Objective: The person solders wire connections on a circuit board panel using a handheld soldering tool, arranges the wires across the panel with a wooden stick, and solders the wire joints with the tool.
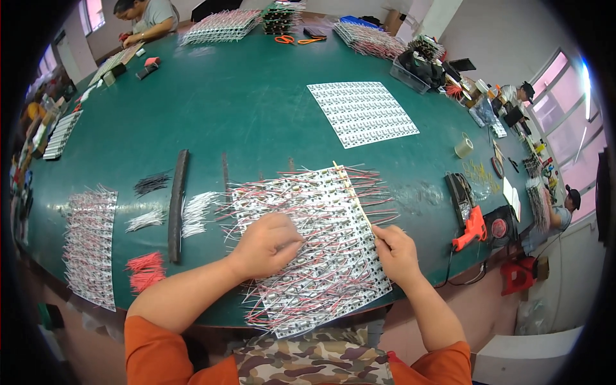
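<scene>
A white circuit board panel lies before me at the table's front edge, thickly covered with red, white and dark wires. Over its middle, my left hand is closed with the fingertips pinched together; what they hold, if anything, is too small to make out. My right hand is closed at the panel's right side, thumb and fingers on the near end of a thin pale-yellow strip. That strip runs along the panel to its far edge. Loose wire ends stick out beyond the strip on the right.
Left of the panel lie a dark bar, white wires, red wires and another wired panel. A bare panel lies farther off. An orange glue gun rests at right. Another person works at the far left.
</scene>
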Motion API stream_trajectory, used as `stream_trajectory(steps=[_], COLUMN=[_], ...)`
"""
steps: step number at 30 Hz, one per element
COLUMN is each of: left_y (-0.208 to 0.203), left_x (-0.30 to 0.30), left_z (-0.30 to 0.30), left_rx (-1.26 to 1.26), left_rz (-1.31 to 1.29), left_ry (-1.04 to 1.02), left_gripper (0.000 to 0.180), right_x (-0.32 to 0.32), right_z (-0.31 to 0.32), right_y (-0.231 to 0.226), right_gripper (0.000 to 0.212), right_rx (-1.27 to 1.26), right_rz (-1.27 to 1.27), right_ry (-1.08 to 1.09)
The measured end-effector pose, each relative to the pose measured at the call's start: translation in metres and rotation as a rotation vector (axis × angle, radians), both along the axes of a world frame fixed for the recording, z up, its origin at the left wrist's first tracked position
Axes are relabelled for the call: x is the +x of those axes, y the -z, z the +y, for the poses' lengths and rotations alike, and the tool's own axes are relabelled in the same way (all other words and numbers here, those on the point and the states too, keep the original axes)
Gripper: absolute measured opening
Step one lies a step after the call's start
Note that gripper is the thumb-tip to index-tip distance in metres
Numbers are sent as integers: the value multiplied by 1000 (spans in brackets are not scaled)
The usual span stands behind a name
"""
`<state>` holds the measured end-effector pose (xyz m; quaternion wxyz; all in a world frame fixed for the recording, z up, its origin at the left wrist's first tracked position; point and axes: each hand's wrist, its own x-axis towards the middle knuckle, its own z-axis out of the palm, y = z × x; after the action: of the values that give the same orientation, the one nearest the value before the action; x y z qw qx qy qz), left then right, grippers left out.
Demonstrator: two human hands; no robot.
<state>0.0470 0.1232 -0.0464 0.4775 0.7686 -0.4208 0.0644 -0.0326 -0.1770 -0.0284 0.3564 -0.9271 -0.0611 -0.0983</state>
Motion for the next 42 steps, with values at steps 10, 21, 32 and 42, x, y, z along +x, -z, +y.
stream_trajectory(steps=[10, 21, 32, 42], left_y=[2, 3, 8, 10], left_x=[0, -1, 1, 2], left_z=[0, 1, 1, 1], left_rx=[0, -46, -93, -119], left_rz=[-4, 56, 41, 56], left_ry=[-12, -10, -50, -44], left_gripper=[6, 5, 3, 2], right_x=[22, 19, 29, 30], right_z=[3, 44, 51, 64], right_y=[-8, -18, -25, -28], right_gripper=[32, 25, 23, 25], right_rx=[-357, -686, -416, -475], right_rz=[-11, 102, 157, 132], right_ry=[-206, -40, -147, -179])
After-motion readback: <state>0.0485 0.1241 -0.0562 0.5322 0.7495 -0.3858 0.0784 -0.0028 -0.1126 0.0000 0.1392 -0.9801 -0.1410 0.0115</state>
